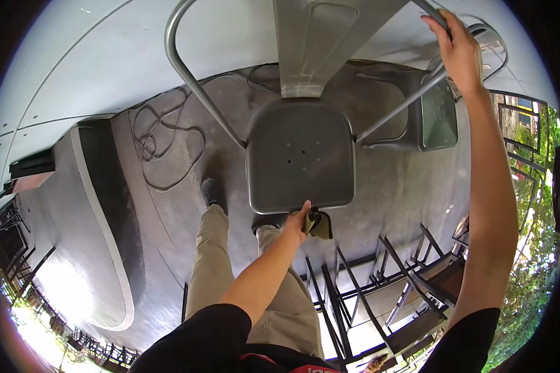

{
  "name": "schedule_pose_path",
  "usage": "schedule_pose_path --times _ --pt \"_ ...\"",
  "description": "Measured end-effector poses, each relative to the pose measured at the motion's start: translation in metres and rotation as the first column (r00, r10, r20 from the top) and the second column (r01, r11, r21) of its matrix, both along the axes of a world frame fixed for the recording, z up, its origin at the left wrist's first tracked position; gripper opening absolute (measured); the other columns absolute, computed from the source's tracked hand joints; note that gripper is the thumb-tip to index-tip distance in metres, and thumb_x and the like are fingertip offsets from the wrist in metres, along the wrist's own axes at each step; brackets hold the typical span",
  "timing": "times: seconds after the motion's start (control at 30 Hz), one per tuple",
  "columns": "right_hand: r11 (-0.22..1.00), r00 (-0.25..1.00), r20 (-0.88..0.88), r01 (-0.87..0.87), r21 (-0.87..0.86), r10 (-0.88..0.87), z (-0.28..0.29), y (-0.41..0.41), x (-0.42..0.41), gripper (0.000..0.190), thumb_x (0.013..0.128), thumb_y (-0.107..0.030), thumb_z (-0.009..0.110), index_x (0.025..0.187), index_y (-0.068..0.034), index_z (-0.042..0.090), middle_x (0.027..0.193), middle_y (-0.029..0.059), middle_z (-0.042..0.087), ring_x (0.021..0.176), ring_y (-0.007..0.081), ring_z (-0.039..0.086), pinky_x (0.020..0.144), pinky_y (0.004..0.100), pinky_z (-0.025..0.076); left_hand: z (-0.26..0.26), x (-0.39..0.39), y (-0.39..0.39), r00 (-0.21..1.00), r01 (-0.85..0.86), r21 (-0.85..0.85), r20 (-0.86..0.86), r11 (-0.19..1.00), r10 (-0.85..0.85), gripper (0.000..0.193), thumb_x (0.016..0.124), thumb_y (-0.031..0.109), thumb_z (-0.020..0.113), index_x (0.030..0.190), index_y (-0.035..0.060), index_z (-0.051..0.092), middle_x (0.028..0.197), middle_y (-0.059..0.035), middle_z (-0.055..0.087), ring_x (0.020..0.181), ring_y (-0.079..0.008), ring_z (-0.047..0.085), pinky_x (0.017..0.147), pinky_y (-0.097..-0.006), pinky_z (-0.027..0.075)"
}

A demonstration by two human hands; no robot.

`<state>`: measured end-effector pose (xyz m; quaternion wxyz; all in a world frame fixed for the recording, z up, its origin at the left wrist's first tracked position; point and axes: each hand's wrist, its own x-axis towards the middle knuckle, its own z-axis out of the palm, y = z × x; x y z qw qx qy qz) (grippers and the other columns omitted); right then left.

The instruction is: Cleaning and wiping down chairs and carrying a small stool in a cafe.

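Observation:
A grey metal chair [301,182] is in front of me, its broad back slat [303,79] and curved tube frame [189,74] rising from the rear of the seat. My left hand [300,223] is at the seat's front edge, the thumb lying over the rim. Bunched in that hand is a dark olive cloth [321,224]. Up at the top right, my right hand [459,51] grips the tube of the chair's back. Several small holes show in the seat. The chair's legs are hidden beneath it.
Another grey metal chair [438,114] lies tipped on the floor to the right. A loose cable [161,186] coils on the left floor. Further left is a raised platform with a pale curved edge [105,224]. Black-framed furniture [378,298] stands lower right; a pale wall [135,51] runs behind.

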<state>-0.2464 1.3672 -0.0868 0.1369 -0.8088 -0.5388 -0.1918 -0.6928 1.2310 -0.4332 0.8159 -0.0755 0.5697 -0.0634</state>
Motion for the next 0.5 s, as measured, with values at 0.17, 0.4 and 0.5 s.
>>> schedule_pose_path --times 0.17,0.4,0.5 --pt "0.993 0.994 0.002 0.113 -0.045 -0.113 -0.002 -0.004 0.006 0.027 0.088 -0.018 0.069 0.105 0.002 0.063 0.093 0.0213 0.062 0.079 0.034 0.058 0.072 0.0401 0.046 0.015 0.036 -0.006 0.998 0.045 -0.064 -0.044 0.997 -0.047 0.043 0.075 0.034 0.082 0.104 0.0087 0.063 0.094 -0.0061 0.068 0.085 -0.0222 0.066 0.077 -0.0367 0.056" --pt "0.946 0.901 -0.291 0.322 -0.044 -0.321 0.01 0.014 -0.027 0.028 0.09 -0.016 0.065 0.111 0.001 0.06 0.093 0.0214 0.061 0.088 0.0348 0.058 0.079 0.0394 0.046 0.018 0.042 -0.013 0.988 -0.155 0.035 -0.002 0.987 0.156 0.038 0.078 0.031 0.08 0.103 0.0078 0.064 0.097 -0.0063 0.068 0.089 -0.0211 0.065 0.081 -0.0354 0.055" --pt "0.945 0.94 0.255 0.147 0.292 -0.225 -0.023 -0.01 -0.063 0.028 0.093 -0.02 0.059 0.111 0.002 0.057 0.103 0.0205 0.058 0.101 0.038 0.054 0.093 0.0432 0.042 0.015 0.033 0.008 0.999 0.003 -0.056 0.033 0.998 -0.001 0.031 0.084 0.029 0.074 0.103 0.0071 0.064 0.098 -0.0051 0.068 0.092 -0.0209 0.066 0.084 -0.0344 0.055"
